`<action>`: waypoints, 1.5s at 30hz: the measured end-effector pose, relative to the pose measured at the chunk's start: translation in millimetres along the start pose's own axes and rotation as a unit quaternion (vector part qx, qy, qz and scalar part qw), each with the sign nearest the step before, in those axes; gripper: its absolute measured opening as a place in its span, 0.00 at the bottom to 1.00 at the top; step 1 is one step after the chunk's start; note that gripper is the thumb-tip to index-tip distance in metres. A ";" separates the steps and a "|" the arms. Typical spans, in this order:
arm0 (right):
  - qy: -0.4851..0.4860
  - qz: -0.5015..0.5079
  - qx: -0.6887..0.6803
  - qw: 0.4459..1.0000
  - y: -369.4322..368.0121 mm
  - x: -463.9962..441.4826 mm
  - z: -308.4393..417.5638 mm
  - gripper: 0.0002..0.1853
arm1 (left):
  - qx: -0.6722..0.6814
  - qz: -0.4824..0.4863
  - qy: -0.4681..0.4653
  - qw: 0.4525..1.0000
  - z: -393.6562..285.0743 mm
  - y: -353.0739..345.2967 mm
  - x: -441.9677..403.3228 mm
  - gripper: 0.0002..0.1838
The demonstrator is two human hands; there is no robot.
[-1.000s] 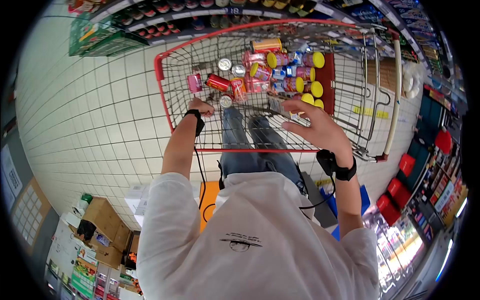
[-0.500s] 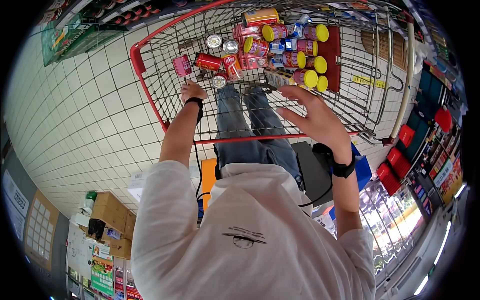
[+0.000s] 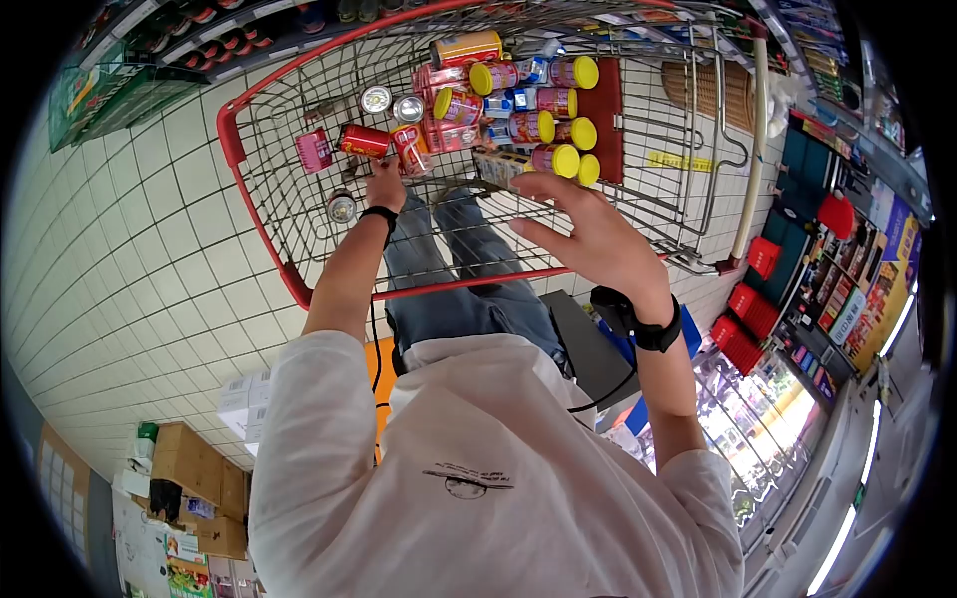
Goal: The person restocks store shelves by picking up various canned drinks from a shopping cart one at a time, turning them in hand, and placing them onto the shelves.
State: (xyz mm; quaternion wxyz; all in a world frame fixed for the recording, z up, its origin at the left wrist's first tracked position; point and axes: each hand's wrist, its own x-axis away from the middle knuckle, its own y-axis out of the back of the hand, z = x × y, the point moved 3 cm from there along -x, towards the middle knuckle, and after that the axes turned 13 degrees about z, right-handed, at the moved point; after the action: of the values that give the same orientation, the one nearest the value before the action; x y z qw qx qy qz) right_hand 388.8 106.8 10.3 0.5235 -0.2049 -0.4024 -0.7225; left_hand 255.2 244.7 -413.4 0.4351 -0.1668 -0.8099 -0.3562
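Observation:
My left hand (image 3: 386, 187) reaches into the wire shopping cart (image 3: 439, 281), fingers slightly apart at the lower edge of a lying red can (image 3: 365, 141) and beside a red-and-orange can (image 3: 411, 149). It does not visibly grip either. Left of my wrist stands a can with a silver top (image 3: 342, 206). A pink pack (image 3: 314, 151) lies farther left. Two silver-topped cans (image 3: 377, 99) (image 3: 409, 109) stand beyond the red one. My right hand (image 3: 588, 227) hovers open and empty over the cart's near side, close to the yellow-lidded jars (image 3: 554, 159).
Pink-red packs (image 3: 451, 135), blue-and-white packs (image 3: 525, 100) and an orange canister (image 3: 466, 48) fill the cart's middle. Its handle (image 3: 753, 149) is at the right. A green crate (image 3: 120, 95) stands by the far-left shelves; cardboard boxes (image 3: 199, 466) are at lower left.
The silver-topped can nearest me now stands apart, farther left in the cart. My left hand has moved right, to the red cans. The view has shifted; my right hand remains open.

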 end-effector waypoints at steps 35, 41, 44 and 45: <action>0.594 -0.082 0.026 0.800 39.9 87.3 140.2 0.46 | 0.703 -0.027 -0.461 0.542 -189.6 255.8 410.2 0.34; 0.619 -0.110 0.093 0.772 54.4 119.2 131.7 0.48 | 0.637 -0.051 -0.473 0.607 -222.1 255.9 435.8 0.35; 0.664 -0.228 0.053 0.711 63.5 134.6 128.0 0.47 | 0.602 -0.022 -0.567 0.562 -235.1 257.4 443.4 0.34; 0.666 -0.227 0.058 0.708 63.7 138.7 129.6 0.47 | 0.559 0.002 -0.641 0.527 -242.6 257.2 448.2 0.33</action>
State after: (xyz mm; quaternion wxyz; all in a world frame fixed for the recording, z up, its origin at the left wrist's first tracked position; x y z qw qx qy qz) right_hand 380.2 119.8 210.0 0.4863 0.4576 -0.0247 -0.7440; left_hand 293.2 229.3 156.0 -0.1955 -0.0748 -0.9041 0.3726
